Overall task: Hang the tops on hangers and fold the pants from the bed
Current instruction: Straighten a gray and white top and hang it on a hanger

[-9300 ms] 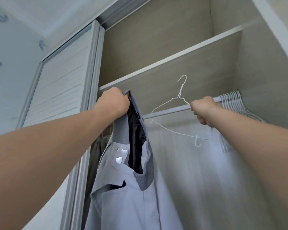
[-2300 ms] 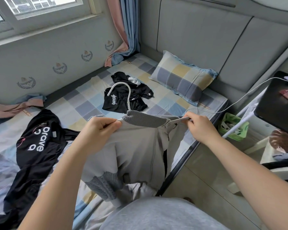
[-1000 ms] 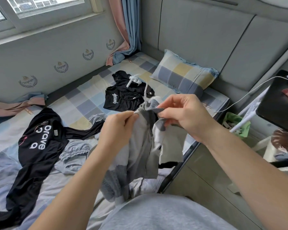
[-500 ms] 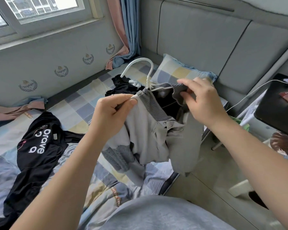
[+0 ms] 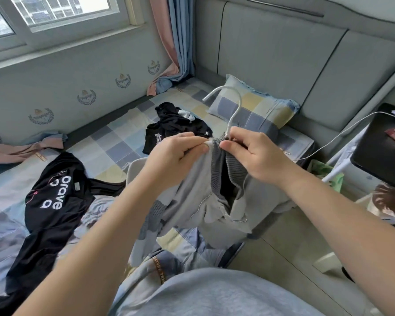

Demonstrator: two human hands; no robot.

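Drooping grey jacket (image 5: 192, 190) on white hanger (image 5: 236, 103), collar (image 5: 236, 166) pinched by left hand (image 5: 176, 156), right hand (image 5: 253, 156).

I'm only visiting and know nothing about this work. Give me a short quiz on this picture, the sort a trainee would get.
1. True or false: the grey jacket lies flat on the bed.
2. What sticks up above the jacket's collar? A) the hook of a white hanger B) a belt C) a sock
3. Fill in: the black shirt with white lettering lies on the person's ___ side.

Key
1. False: the left hand and the right hand hold it up by the collar.
2. A
3. left
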